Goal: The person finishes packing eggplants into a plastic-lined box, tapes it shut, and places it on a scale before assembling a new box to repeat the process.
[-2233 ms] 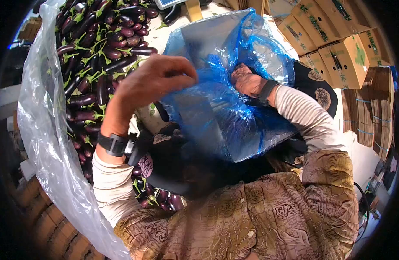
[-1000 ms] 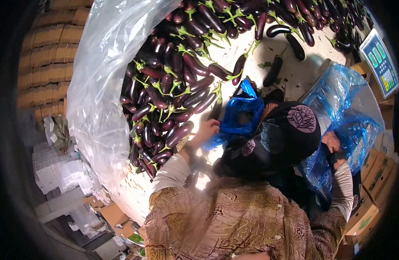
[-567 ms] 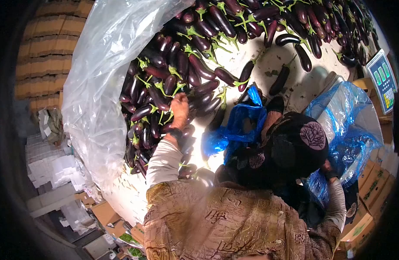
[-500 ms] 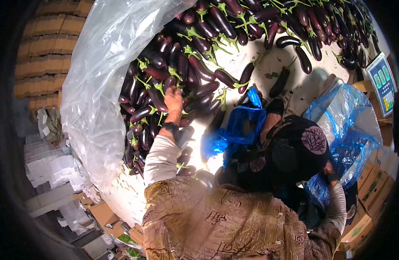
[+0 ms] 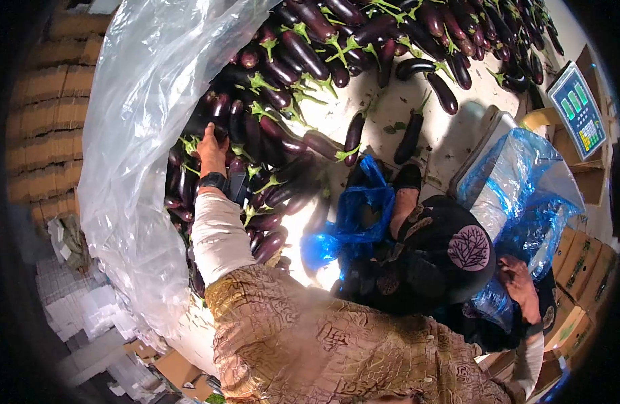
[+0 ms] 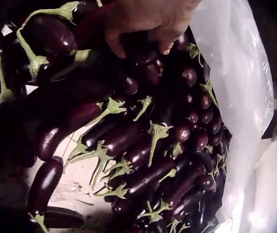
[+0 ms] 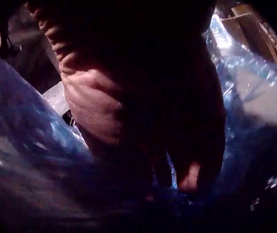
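My left hand (image 5: 214,151) lies over the heap of eggplants (image 5: 256,135) at the left in the head view, index finger stretched forward. In the left wrist view, its thumb and a finger (image 6: 165,46) reach down onto dark eggplants (image 6: 153,73). On the right side, my right hand (image 5: 520,286) is at the edge of a blue plastic bag (image 5: 525,195), knuckles up. Blue plastic (image 7: 245,116) surrounds this hand in the right wrist view, where its fingers point down in deep shadow; I cannot tell whether they pinch the film.
A clear plastic sheet (image 5: 135,148) borders the heap on the left. A smaller blue bag (image 5: 364,212) lies near a foot (image 5: 405,195). The scale display (image 5: 576,108) stands at the right, above cardboard boxes (image 5: 582,269). Loose eggplants (image 5: 411,135) lie on the white surface.
My left hand has left the large blue bag and moved left, then farther over the eggplant heap. The right hand stays beside the bag, slightly shifted. The head view has turned leftward.
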Available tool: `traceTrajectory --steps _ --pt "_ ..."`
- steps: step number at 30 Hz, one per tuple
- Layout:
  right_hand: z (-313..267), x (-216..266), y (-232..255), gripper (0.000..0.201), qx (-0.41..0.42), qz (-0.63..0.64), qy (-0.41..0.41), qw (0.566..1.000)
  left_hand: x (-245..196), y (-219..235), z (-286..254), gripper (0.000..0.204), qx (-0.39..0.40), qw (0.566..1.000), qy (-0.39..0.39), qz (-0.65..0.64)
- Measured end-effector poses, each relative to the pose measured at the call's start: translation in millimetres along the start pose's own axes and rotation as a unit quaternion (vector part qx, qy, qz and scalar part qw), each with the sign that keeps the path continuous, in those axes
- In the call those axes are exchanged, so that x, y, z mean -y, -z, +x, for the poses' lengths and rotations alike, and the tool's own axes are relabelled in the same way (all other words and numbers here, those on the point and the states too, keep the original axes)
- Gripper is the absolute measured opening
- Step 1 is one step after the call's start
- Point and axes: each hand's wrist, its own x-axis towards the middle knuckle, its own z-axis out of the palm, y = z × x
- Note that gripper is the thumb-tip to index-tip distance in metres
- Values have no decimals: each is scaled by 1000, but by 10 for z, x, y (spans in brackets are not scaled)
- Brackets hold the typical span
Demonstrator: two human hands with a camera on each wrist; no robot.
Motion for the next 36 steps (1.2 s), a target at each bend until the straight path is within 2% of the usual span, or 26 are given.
traceTrajectory --steps 1,2,3,4,6,7,8,10,11,12,14,15,17,18,20,22,23,24,26,28,29,30,32,33,35,36 --pt "-58 110 121 31 4 105 -133 986 17 -12 -91 44 -1 1000 3 3" --pt "-108 230 226 32 7 207 -260 943 56 -43 -225 37 45 998 3 -32" --pt "-142 389 311 32 -47 69 -117 990 84 -90 -361 31 91 994 -1 -67" --pt "-133 533 383 32 -48 71 -116 990 176 -85 -480 27 149 982 32 -109" --pt "-72 730 499 32 -75 17 -130 989 304 -114 -957 32 203 962 60 -173" --pt "-70 743 509 32 -103 -6 -82 991 377 -91 -1204 36 267 938 102 -197" --pt "-39 795 548 32 -103 -6 -86 991 446 -67 -1449 40 329 907 144 -221" --pt "56 985 652 30 -121 -8 -66 990 596 -58 -1964 47 365 877 181 -255" --pt "90 1083 688 28 -129 -16 -68 989 612 -84 -2246 51 354 885 184 -242" --pt "126 1159 741 28 -132 -19 -76 988 629 -83 -2403 55 429 846 201 -244" --pt "213 1284 850 26 -126 47 -79 988 568 -175 -2790 60 443 834 225 -238" --pt "256 1320 874 26 -134 48 -83 986 510 -225 -2911 63 489 796 248 -258" --pt "314 1360 882 22 -183 76 40 979 375 -354 -3151 66 480 801 260 -245" --pt "329 1398 897 20 -189 60 56 978 268 -433 -3289 67 485 796 275 -236" --pt "353 1457 952 20 -185 146 104 966 106 -603 -3582 67 529 748 299 -266" --pt "351 1554 998 24 -168 220 92 956 3 -776 -3833 67 593 716 286 -233" --pt "354 1589 1015 29 -158 267 99 946 4 -866 -3920 67 591 699 320 -244" --pt "359 1623 1037 35 -148 312 107 932 -345 -1060 -4569 65 377 835 343 -208" --pt "370 1706 1113 52 -115 365 113 917 -259 -1042 -4672 64 564 759 301 -121" --pt "369 1761 1157 64 -98 486 181 849 -235 -1133 -4878 61 604 722 320 -109" --pt "312 1860 1186 66 -97 562 225 790 -232 -1169 -4992 59 628 695 335 -101" --pt "267 1837 1218 70 -71 608 223 758 -231 -1206 -5110 56 650 668 350 -93" --pt "691 1530 931 62 -95 731 331 589 -220 -1265 -5351 51 689 613 376 -86" --pt "691 1477 926 62 -105 730 332 589 -227 -1273 -5458 49 705 588 388 -84" --pt "656 1386 952 60 -77 754 414 504 -220 -1293 -5640 45 735 537 406 -80" --pt "610 1327 961 60 -85 752 416 505 -199 -1294 -5715 42 748 511 416 -78"
